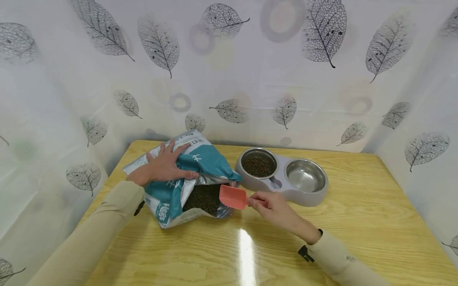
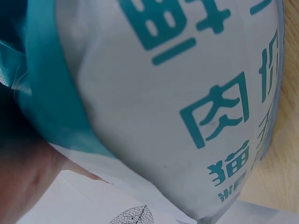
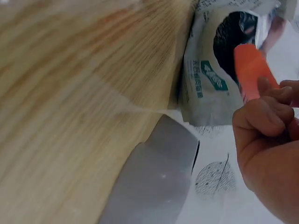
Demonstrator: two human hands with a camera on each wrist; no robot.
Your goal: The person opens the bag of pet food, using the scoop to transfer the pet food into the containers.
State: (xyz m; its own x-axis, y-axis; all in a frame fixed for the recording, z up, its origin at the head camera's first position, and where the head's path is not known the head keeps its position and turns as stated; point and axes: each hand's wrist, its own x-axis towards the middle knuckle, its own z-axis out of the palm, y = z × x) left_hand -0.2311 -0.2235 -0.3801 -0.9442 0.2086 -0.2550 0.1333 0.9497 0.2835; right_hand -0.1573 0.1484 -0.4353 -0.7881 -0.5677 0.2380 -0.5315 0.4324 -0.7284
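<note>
A teal and white bag of cat food (image 1: 214,161) lies on its side at the table's left, its mouth toward the right front. Brown kibble (image 1: 204,199) shows inside the opening. My left hand (image 1: 166,165) rests on top of the bag with fingers spread. In the left wrist view the bag's printed side (image 2: 154,102) fills most of the picture. My right hand (image 1: 273,208) pinches the handle of a pink scoop (image 1: 232,197), whose cup stands at the bag's mouth. The right wrist view shows the orange-looking scoop (image 3: 252,67) overlapping the dark opening; its inside is hidden there.
Behind my right hand stands a grey double feeder (image 1: 280,184). Its left steel bowl (image 1: 258,151) holds kibble, while the right steel bowl (image 1: 305,176) shows its shiny bottom. The wooden table (image 1: 365,222) meets a leaf-patterned curtain (image 1: 250,87) at the back and sides.
</note>
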